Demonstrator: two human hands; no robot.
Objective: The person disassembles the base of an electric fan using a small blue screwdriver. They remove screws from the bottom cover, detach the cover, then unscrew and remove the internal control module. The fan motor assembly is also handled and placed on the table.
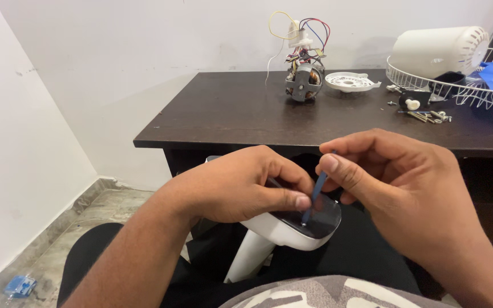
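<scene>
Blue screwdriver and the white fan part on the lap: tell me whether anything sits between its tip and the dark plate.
Nothing visible does. The right hand holds the blue screwdriver, tip already on the dark plate; the left hand grips the white fan part beside it.

Dark wooden table [229, 117] against white wall [115, 51]; stone floor [95, 211] (mottled grey).

— How's the light where I'm working?
— Soft, even and fairly bright. My hands throw only faint shadows.
— Any glare?
— A dull sheen on the dark table [246, 114]. The wall [144, 51] looks slightly washed out, and the edges bend a little.
</scene>
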